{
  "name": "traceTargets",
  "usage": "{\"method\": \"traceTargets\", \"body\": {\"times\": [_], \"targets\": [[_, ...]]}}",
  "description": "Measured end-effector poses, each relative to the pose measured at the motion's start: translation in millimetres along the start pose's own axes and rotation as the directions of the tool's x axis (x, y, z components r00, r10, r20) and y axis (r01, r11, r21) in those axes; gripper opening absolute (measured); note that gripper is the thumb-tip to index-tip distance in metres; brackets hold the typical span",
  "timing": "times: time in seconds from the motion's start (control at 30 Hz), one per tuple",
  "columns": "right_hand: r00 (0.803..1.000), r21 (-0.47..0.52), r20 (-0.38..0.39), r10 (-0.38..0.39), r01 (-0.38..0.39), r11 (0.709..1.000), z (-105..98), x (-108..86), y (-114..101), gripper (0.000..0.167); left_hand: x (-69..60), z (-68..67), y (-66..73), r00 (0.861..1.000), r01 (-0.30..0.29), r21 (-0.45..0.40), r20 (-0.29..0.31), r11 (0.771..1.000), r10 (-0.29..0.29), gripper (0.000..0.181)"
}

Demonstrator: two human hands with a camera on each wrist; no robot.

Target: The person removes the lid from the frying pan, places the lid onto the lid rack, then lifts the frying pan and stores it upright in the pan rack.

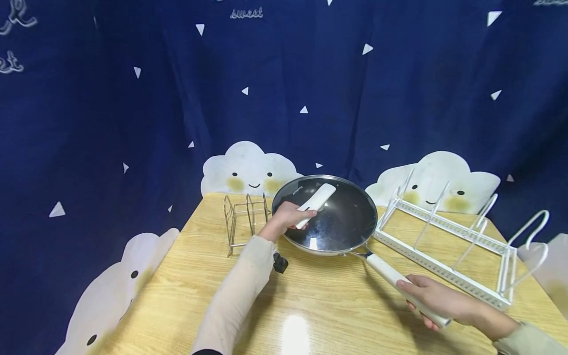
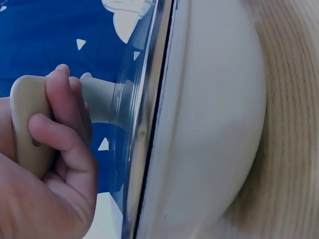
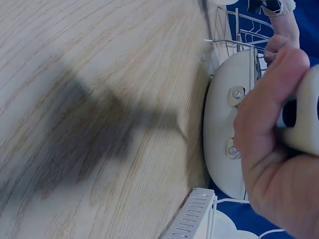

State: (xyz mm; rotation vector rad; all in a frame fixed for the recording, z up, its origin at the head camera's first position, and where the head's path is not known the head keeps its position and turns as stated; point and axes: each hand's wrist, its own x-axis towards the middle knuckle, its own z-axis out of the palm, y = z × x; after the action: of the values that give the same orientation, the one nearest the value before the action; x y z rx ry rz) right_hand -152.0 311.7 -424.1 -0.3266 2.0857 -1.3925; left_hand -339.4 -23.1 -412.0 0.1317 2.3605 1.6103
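A cream wok point(image 2: 224, 114) rests on the wooden table with its transparent glass lid point(image 1: 343, 217) over it. In the left wrist view, the lid's metal rim runs along the wok's rim. My left hand point(image 1: 288, 216) grips the lid's upright cream handle point(image 1: 323, 196), its fingers curled round the lower end in the head view. At the front right, my right hand point(image 1: 437, 298) holds the wok's long cream handle point(image 1: 385, 271), fingers wrapped near its end. Two rivets point(image 3: 237, 93) show on the wok's side in the right wrist view.
A metal wire rack point(image 1: 230, 245) stands left of the wok, partly behind the left forearm. On the right lies a white slotted rack point(image 1: 443, 270) with upright wire dividers, close to the right hand. A dark blue curtain point(image 1: 266, 64) hangs behind the wooden table point(image 1: 328, 305).
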Motion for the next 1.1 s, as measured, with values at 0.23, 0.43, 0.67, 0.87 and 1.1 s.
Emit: {"method": "traceTargets", "body": {"times": [0.23, 0.43, 0.67, 0.87, 1.1], "targets": [[0.999, 0.040, 0.002, 0.040, -0.040, 0.998, 0, 1.7, -4, 0.040, -3.8, -3.8, -2.8, 0.999, -0.020, -0.072, 0.023, 0.997, 0.022, 0.032], [0.998, 0.076, 0.005, 0.070, -0.070, 0.995, -1, 3.5, -4, 0.041, -6.0, -3.9, -4.3, 1.000, -0.027, -0.094, -0.009, 0.995, 0.027, 0.033], [0.998, 0.087, 0.023, 0.059, -0.060, 0.994, -1, 2.7, -5, 0.040, -9.3, -3.4, -2.3, 0.998, -0.057, -0.138, -0.035, 0.989, 0.053, 0.032], [0.999, 0.076, 0.027, 0.039, -0.041, 0.996, -3, 1.9, -5, 0.038, -15.5, -4.2, 7.0, 0.993, -0.101, -0.156, -0.071, 0.983, 0.091, 0.034], [1.000, -0.010, -0.013, 0.018, -0.019, 1.000, -6, 2.3, -7, 0.033, -24.7, -6.2, 24.0, 0.984, -0.153, -0.140, -0.115, 0.978, 0.138, 0.033]]}}
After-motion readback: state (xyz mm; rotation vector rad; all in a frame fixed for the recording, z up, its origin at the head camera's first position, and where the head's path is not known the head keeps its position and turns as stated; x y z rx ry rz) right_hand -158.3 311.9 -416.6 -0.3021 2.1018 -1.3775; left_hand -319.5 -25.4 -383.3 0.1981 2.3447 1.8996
